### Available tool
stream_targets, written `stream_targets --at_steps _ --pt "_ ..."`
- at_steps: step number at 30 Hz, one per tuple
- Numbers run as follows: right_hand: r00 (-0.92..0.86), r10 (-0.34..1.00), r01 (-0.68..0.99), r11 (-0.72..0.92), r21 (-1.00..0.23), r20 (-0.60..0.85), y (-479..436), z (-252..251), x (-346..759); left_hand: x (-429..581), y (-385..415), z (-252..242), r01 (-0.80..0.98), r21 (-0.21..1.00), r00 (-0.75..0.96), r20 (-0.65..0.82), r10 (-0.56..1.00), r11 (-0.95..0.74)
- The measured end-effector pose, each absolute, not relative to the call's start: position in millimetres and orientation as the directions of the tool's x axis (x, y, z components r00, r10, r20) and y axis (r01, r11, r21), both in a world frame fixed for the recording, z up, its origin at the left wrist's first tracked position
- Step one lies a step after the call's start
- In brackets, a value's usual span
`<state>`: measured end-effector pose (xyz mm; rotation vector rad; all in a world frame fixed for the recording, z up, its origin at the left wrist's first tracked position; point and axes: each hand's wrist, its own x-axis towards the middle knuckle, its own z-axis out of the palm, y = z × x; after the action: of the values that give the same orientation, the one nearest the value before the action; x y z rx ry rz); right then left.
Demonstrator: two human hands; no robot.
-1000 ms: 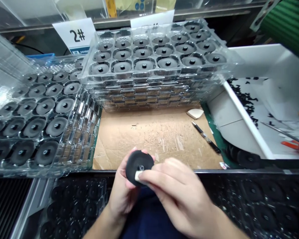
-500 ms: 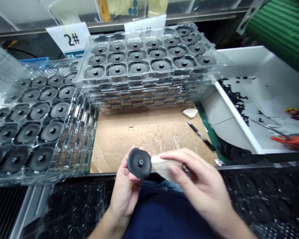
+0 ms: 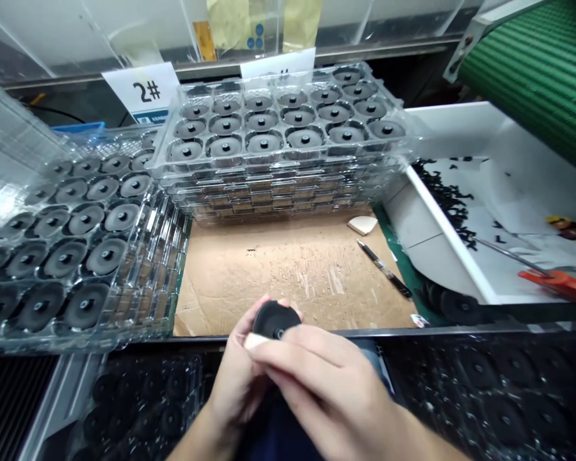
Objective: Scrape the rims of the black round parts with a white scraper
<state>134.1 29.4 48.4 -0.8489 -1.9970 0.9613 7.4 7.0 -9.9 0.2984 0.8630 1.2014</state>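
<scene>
My left hand is closed round a black round disc with a small raised hub, held over the front edge of the bench. Across the lower part of the disc lies my right hand, its fingers pinching a cream-coloured pad. Only a small end of the pad shows at the disc's lower left; my right fingers hide the rest. Farther back on the cardboard rests a similar cream wedge, with a black pen in front of it.
Stacked clear trays of black discs stand behind the cardboard, and another stack stands at left. To the right, a white bin holds small black pieces and an orange-handled tool. Dark trays lie below the bench edge.
My right hand has moved left, bringing the pad from the disc's right side across to its lower left. The disc has tilted and shifted slightly right. The camera view has shifted a little.
</scene>
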Motion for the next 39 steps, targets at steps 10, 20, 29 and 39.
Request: stream_targets --at_steps 10,20,29,39 --pt "-0.057 0.996 0.534 0.094 -0.840 0.075 65.1 -60.9 187.3 4.1 -2.8 -12.5 -0.882 0.299 0.259 -0.340 0.904 0.365" --pt "-0.138 0.982 0.463 0.178 -0.868 0.128 26.3 -40.9 172.1 4.3 -4.7 -6.4 -0.864 0.338 0.294 -0.264 0.919 0.374" --pt "-0.164 0.986 0.397 0.068 -0.915 0.002 3.7 -45.9 174.1 -8.5 -1.8 -17.5 0.275 0.911 0.077 0.299 0.951 -0.308" --pt "-0.261 0.958 0.102 -0.094 -0.990 -0.118 7.3 2.1 164.2 -16.4 -10.2 -13.3 0.312 0.895 0.098 0.304 0.948 -0.319"
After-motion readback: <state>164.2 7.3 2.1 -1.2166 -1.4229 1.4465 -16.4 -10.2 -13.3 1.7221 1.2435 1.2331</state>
